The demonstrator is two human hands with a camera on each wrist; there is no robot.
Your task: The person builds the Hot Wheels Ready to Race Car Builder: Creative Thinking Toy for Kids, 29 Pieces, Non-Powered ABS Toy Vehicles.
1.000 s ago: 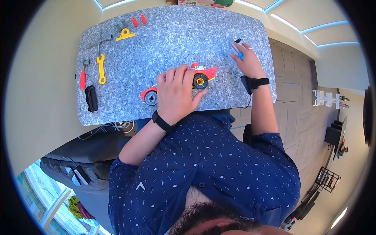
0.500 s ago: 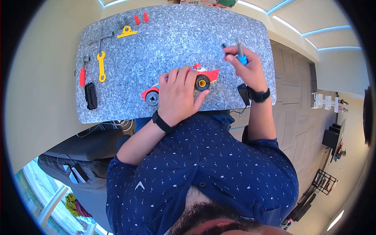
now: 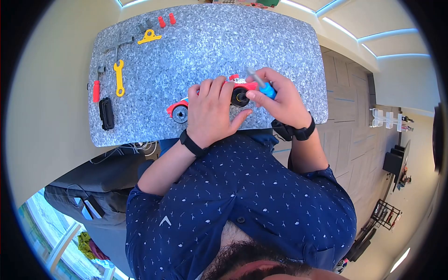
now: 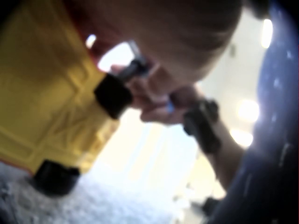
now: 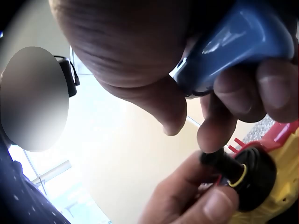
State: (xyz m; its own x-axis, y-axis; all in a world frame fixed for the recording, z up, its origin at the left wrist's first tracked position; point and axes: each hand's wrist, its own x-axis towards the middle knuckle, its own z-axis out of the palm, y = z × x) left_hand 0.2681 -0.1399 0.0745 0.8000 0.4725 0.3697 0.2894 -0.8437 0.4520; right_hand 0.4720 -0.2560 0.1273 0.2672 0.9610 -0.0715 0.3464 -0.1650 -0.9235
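The left hand (image 3: 210, 109) lies over the red toy car (image 3: 171, 111), fingers curled round its body near the table's front edge. In the left wrist view the car's yellow underside (image 4: 42, 79) shows, blurred. The right hand (image 3: 283, 100) grips a blue-handled tool (image 3: 268, 90), its grey shaft slanting up and left over the car's rear. In the right wrist view, a dark cylindrical piece (image 5: 227, 166) stands at the yellow-ringed hub of a black wheel (image 5: 258, 179), with a right fingertip touching its outer end. The tool's blue handle (image 5: 243, 46) stays between hand and fingers.
Along the table's left side lie a yellow wrench (image 3: 119, 78), a red-handled tool (image 3: 96, 91) and a black case (image 3: 106, 113). Farther back are a grey tool (image 3: 118, 45), a yellow piece (image 3: 149, 37) and small red pieces (image 3: 162, 21). A box stands beyond the far edge.
The right hand has come from the table's right side to the car's rear wheel, bringing the blue-handled tool and the dark piece. The left hand has stayed on the car.
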